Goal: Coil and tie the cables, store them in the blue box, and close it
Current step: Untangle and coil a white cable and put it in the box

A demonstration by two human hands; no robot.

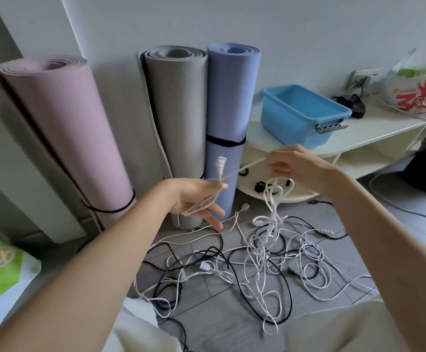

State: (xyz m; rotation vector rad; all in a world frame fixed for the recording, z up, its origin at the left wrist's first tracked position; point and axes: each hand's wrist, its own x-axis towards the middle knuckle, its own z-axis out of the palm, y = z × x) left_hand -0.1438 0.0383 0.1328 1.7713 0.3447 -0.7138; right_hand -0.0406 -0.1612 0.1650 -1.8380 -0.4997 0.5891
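Nearest to me, my pale trousers fill the bottom edge, and just past my knees a tangle of white and black cables sprawls across the grey tiled floor, loops crossing one another so that I cannot tell how many separate leads there are.

Above that heap, my left hand is turned palm up. Its grip is closed lightly on a white cable: a few turns of it lie across my palm, pinched by thumb and forefinger, while the other fingers stretch out loosely. The cable's white plug stands up from that hand. The same cable runs taut up and to the right into my right hand, whose grip pinches it between curled fingers; below that hand the cable drops in a knotted strand down into the pile.

Behind my hands a low cream shelf stands. The blue box sits open on its top, with a grey latch handle on its near end; I see no lid on it. Small black ties lie on the lower tier.

Farthest back, three rolled mats lean upright at the wall: a pink mat, a grey mat and a blue mat. A printed plastic bag rests at the shelf's far right.
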